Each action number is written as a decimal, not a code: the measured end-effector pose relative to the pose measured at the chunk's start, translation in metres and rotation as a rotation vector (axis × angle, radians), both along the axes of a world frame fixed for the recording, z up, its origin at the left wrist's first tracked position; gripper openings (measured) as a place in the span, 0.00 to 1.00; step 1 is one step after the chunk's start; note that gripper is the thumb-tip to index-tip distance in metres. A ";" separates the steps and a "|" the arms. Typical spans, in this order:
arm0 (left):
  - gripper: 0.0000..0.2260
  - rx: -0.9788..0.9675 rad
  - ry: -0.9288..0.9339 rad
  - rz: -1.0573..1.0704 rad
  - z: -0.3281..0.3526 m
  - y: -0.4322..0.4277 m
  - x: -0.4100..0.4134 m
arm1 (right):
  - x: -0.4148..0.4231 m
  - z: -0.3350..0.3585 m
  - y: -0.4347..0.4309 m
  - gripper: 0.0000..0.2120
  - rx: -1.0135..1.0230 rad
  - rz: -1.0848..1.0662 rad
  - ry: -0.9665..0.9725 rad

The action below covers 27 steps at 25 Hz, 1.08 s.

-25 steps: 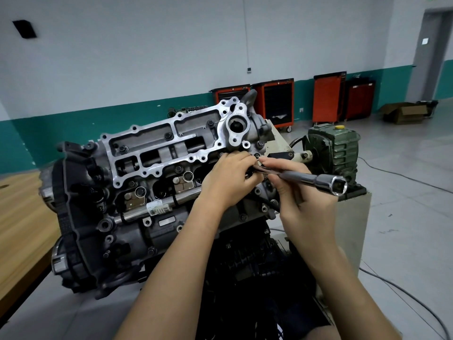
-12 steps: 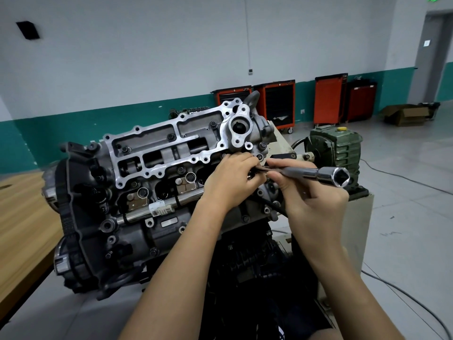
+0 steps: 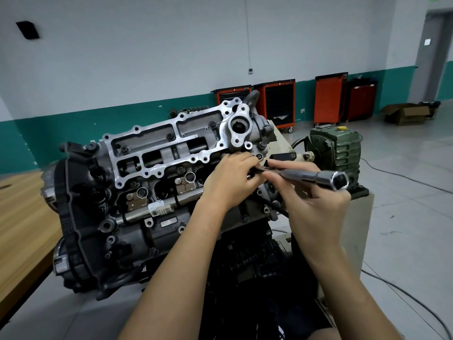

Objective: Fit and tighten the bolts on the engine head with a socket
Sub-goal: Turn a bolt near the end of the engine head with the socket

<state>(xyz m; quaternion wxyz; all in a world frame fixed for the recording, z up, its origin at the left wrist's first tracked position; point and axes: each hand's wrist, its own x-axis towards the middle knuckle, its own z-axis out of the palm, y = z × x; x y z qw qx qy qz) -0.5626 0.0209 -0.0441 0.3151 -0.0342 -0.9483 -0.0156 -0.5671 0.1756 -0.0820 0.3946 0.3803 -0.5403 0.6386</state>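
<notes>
An engine head (image 3: 171, 153) sits tilted on a stand, mid-frame. At its right end, the left hand (image 3: 230, 182) curls its fingers around the thin tip of a socket wrench (image 3: 316, 177). The right hand (image 3: 316, 209) pinches its shaft, open hex end facing the camera.

Engine head (image 3: 157, 153): bare aluminium, tilted on a stand, several bolts seated.
Socket tool (image 3: 316, 177): chrome, open hex end facing the camera.
Right hand (image 3: 316, 204): pinches the tool's shaft.
Left hand (image 3: 230, 182): fingers curled at the tool's thin end against the head; what they grip is hidden.
Green gearbox (image 3: 340, 148): just beyond the hands.
Red tool cabinets (image 3: 328, 96): along the far wall.
Wooden bench (image 3: 19, 217): at left.
</notes>
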 end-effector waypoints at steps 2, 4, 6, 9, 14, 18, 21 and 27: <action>0.11 0.001 -0.010 -0.009 0.000 0.000 0.001 | 0.003 -0.002 -0.002 0.10 0.027 0.058 -0.037; 0.14 0.004 -0.014 0.000 0.001 0.001 0.001 | 0.004 -0.006 -0.003 0.09 0.113 0.007 0.034; 0.13 0.004 -0.014 0.007 0.001 0.001 0.000 | 0.000 -0.004 -0.003 0.08 0.115 -0.024 0.060; 0.07 0.014 0.003 0.004 -0.001 0.001 0.001 | -0.005 0.001 0.000 0.09 0.024 -0.045 0.013; 0.14 -0.017 -0.019 0.015 0.000 0.000 -0.001 | -0.001 -0.005 -0.001 0.09 0.077 0.045 -0.012; 0.11 -0.005 -0.008 0.007 0.000 -0.001 -0.001 | -0.006 -0.001 0.001 0.09 0.052 0.034 0.024; 0.09 -0.012 -0.018 0.001 0.000 -0.001 -0.001 | -0.001 0.000 0.001 0.11 -0.002 0.128 -0.108; 0.10 -0.001 0.003 0.016 -0.001 -0.001 -0.001 | -0.001 0.001 0.003 0.08 0.097 0.009 0.045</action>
